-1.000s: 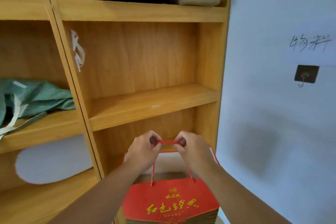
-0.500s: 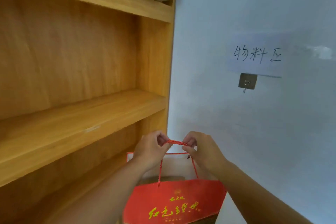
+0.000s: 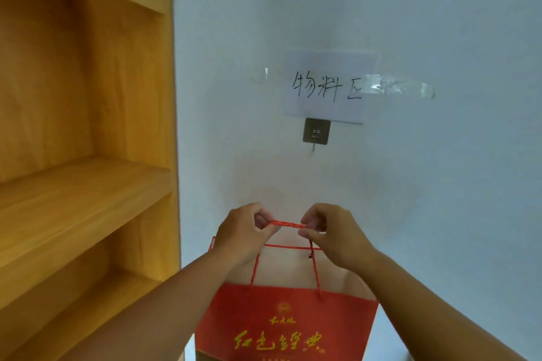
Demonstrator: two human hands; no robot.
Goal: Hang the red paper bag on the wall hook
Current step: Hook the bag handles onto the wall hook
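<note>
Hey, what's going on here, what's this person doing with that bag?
A person is holding a red paper bag in front of a white wall. The left hand and right hand pinch the bag's red cord handle, stretched taut between them. A metal hook sits on the wall above the hands, below a handwritten paper sign. The bag is not yet on the hook. Wooden shelves stand to the left.

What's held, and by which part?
The red paper bag, by its red rope handle, pinched taut between left hand and right hand.
</note>
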